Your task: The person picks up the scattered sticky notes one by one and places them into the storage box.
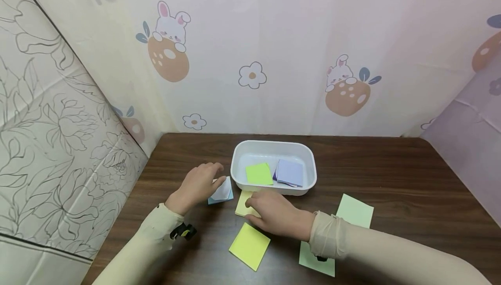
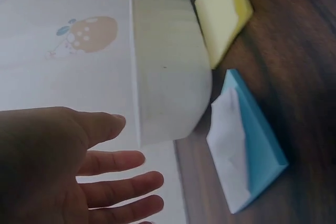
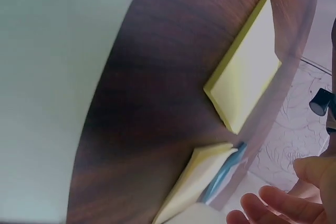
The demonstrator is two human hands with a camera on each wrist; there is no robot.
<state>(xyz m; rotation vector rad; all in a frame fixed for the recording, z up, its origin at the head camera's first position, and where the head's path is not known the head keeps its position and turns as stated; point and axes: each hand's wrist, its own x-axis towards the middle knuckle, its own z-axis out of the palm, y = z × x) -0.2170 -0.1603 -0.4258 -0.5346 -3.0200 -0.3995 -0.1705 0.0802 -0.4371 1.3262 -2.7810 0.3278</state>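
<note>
Pale yellow pad point(image 1: 242, 204) partly hidden behind right hand point(image 1: 275, 213)

The place is a small indoor corner with a dark brown wood-grain table point(image 1: 399, 176). A pale, creased sheet printed with rabbits point(image 1: 250, 28) and a white sheet with dark line-drawn flowers point(image 1: 51, 111) border it; whether home or studio, I cannot tell.

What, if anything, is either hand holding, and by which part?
Nothing appears held: the left hand is empty, and the right hand, over the pale yellow notes, grips nothing visible.
</note>
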